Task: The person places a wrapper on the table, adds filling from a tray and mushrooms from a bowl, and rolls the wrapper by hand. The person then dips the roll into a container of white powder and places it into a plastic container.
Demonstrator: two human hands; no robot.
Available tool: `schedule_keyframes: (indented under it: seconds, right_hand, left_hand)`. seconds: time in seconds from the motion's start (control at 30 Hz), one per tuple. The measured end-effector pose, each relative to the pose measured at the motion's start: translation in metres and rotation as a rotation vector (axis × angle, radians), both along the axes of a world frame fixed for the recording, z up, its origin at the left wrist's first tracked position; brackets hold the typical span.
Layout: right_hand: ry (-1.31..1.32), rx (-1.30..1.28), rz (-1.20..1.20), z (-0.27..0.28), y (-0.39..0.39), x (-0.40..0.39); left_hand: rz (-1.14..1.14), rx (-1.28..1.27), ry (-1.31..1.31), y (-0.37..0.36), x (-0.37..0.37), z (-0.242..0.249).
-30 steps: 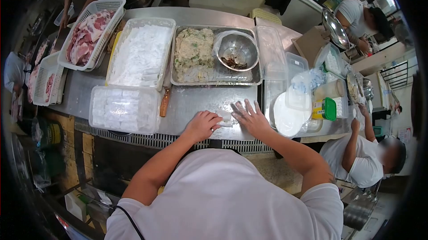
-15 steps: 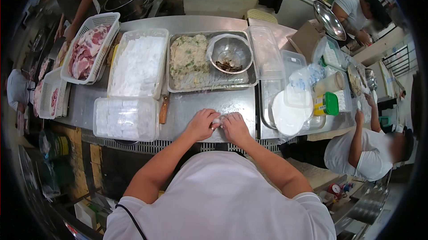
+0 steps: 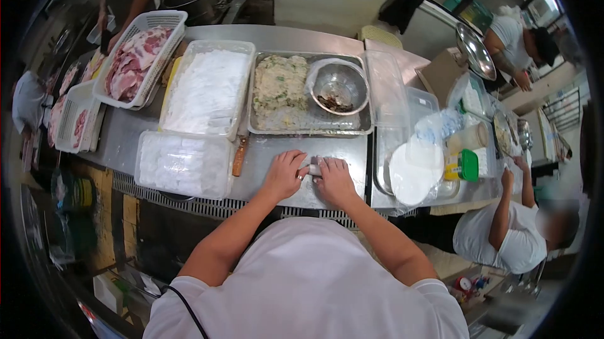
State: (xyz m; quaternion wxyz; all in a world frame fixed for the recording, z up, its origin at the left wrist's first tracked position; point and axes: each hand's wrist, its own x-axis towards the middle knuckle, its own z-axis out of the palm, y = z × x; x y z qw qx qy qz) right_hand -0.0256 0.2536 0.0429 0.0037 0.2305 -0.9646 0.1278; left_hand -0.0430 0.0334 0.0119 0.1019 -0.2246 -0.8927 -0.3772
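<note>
Head view: two hands, left hand (image 3: pixel 284 175) and right hand (image 3: pixel 334 180), pinch one wrapper (image 3: pixel 313 166).

We are seeing a brushed metal tabletop (image 3: pixel 277 150), dully shining. A glossy steel bowl (image 3: pixel 340 86) is sitting in a matt metal tray (image 3: pixel 308 126). Clear, smooth plastic tubs (image 3: pixel 185 164) are holding white, powdery-looking pieces. A white plastic mesh basket (image 3: pixel 151 24) is carrying wet, glistening raw meat. A brown wooden-looking handle (image 3: pixel 238 156) is lying beside the tubs.
</note>
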Motion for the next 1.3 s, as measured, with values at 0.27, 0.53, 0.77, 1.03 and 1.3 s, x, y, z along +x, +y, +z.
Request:
schedule_keyframes:
  seconds: [0.27, 0.53, 0.77, 1.03, 1.3]
  right_hand:
    - [-0.322, -0.517, -0.166, 0.010, -0.032, -0.043]
    - [-0.165, -0.549, 0.110, 0.103, -0.203, -0.186]
    - [-0.233, -0.032, 0.252, 0.079, -0.297, -0.239]
    - [-0.172, 0.244, 0.472, 0.077, -0.315, -0.243]
    - [-0.013, -0.126, 0.317, 0.099, -0.270, -0.197]
  left_hand:
    - [0.208, 0.028, -0.117, -0.054, 0.039, -0.009]
    - [0.199, -0.049, -0.099, -0.054, 0.036, -0.009]
    - [0.202, 0.049, -0.036, -0.056, 0.036, -0.012]
    - [0.179, 0.103, -0.032, -0.059, 0.036, -0.010]
    - [0.126, 0.051, -0.140, -0.059, 0.034, -0.007]
